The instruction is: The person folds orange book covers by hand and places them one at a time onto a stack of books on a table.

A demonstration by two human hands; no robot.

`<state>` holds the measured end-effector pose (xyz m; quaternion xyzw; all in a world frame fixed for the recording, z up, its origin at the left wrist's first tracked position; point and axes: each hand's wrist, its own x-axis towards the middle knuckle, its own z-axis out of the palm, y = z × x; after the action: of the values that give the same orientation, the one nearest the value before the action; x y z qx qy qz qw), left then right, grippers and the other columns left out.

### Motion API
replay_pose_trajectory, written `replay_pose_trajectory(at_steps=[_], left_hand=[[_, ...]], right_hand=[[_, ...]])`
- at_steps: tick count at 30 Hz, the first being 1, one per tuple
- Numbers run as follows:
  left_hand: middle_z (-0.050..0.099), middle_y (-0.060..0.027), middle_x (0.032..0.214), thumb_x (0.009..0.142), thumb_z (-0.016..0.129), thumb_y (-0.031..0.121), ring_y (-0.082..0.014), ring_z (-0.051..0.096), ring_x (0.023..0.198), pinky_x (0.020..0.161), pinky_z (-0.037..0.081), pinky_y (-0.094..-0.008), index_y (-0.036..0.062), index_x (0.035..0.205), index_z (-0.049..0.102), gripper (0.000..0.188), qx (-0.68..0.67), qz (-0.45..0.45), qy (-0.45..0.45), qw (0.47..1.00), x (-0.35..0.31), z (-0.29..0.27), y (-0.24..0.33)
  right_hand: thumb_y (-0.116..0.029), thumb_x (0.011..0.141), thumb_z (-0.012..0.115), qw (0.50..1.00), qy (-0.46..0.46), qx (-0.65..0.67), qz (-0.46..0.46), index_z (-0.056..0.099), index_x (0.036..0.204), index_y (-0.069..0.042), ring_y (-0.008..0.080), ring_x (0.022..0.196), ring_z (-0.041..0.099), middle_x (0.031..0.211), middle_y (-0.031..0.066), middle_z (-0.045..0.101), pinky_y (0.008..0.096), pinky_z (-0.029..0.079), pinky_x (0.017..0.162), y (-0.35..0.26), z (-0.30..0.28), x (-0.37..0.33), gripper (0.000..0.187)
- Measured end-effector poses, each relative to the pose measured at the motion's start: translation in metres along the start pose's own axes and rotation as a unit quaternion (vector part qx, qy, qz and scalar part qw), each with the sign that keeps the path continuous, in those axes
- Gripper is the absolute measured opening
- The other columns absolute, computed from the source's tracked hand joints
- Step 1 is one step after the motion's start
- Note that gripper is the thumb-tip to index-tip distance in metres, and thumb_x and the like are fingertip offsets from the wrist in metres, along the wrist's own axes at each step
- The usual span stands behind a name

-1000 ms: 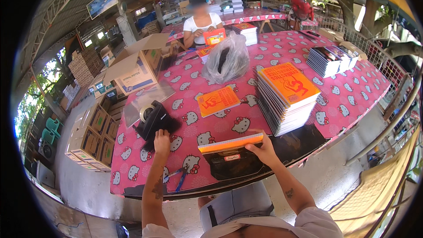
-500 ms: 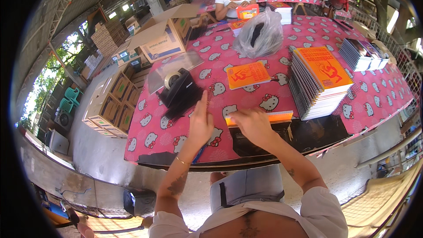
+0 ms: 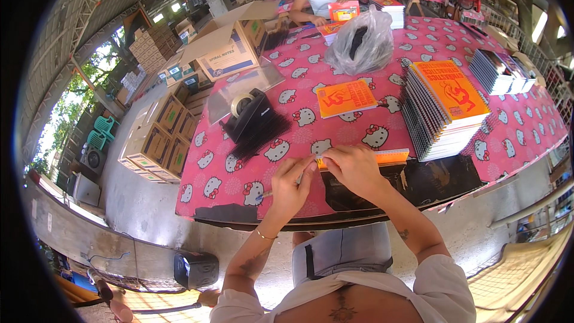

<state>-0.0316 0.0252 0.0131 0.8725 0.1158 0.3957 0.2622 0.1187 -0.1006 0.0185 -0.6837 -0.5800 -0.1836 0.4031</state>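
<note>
One orange notebook [image 3: 393, 157] sits near the table's front edge, right at the hands, tipped so that its thin long edge faces up. That long edge runs left to right, and most of what shows sticks out to the right. The right hand [image 3: 357, 167] is nearer: it lies over the left part of the notebook, its fingers curled and seeming to pinch it. The left hand [image 3: 292, 184] is just past the left end. Both hands come together there, fingertips about touching. The left fingers are bunched up, but I can't tell if they hold something small.

Under the notebook is a black patch [image 3: 442, 174]. Just to the right stands a tall stack of notebooks [image 3: 451, 91]. Farther in, another orange notebook [image 3: 345, 98] lies flat. Left of it are a black tape dispenser [image 3: 253, 118] and thin black strands [image 3: 263, 137]. Past these sits a clear plastic bag [image 3: 371, 48] on the pink table [image 3: 526, 121].
</note>
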Motion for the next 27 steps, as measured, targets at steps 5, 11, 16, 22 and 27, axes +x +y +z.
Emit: replay_pose_trajectory(at_steps=[5,11,16,22,27], left_hand=[[0.067,-0.0132,0.076,0.093,0.073,0.012,-0.0251,0.061,0.059,0.054,0.046,-0.0334,0.0020,0.102,0.075,0.013,-0.026,-0.019,0.010,0.999,0.000,0.002,-0.004],[0.065,-0.0101,0.063,0.102,0.065,0.019,-0.0167,0.061,0.052,0.049,0.045,-0.0302,0.0001,0.094,0.072,0.021,0.028,-0.102,-0.026,0.994,0.007,0.000,-0.006],[0.067,-0.0068,0.065,0.104,0.063,0.023,-0.0083,0.063,0.057,0.051,0.047,-0.0263,-0.0007,0.098,0.071,0.026,-0.078,-0.134,-0.054,0.987,0.009,-0.005,-0.011],[0.069,-0.0084,0.077,0.101,0.068,0.016,-0.0097,0.063,0.062,0.056,0.050,-0.0277,-0.0012,0.097,0.072,0.018,-0.144,-0.198,-0.105,0.964,0.012,-0.006,-0.002],[0.065,-0.0097,0.078,0.095,0.073,0.009,-0.0144,0.061,0.067,0.059,0.047,-0.0309,-0.0007,0.095,0.072,0.010,-0.007,-0.005,-0.018,1.000,0.010,0.002,-0.012]], right_hand=[[-0.019,0.087,0.071,1.000,-0.001,0.004,0.010,0.069,0.088,-0.011,0.0297,0.066,0.065,0.075,0.0057,0.067,0.0411,0.052,0.066,-0.001,0.001,0.000,0.007],[-0.019,0.088,0.071,1.000,-0.003,0.003,0.009,0.068,0.087,-0.012,0.0291,0.066,0.065,0.075,0.0048,0.067,0.0412,0.052,0.066,-0.005,-0.002,-0.001,0.008],[-0.019,0.088,0.072,1.000,0.004,0.006,0.001,0.068,0.088,-0.012,0.0284,0.066,0.065,0.076,0.0042,0.068,0.0412,0.051,0.066,-0.005,-0.001,-0.003,0.008],[-0.020,0.088,0.072,1.000,-0.005,-0.001,0.007,0.069,0.089,-0.012,0.0287,0.065,0.065,0.077,0.0038,0.068,0.0417,0.051,0.065,-0.003,-0.001,-0.003,0.008],[-0.020,0.088,0.071,1.000,-0.012,0.010,0.006,0.069,0.089,-0.012,0.0290,0.065,0.065,0.076,0.0044,0.068,0.0421,0.051,0.065,-0.006,-0.002,-0.002,0.008]])
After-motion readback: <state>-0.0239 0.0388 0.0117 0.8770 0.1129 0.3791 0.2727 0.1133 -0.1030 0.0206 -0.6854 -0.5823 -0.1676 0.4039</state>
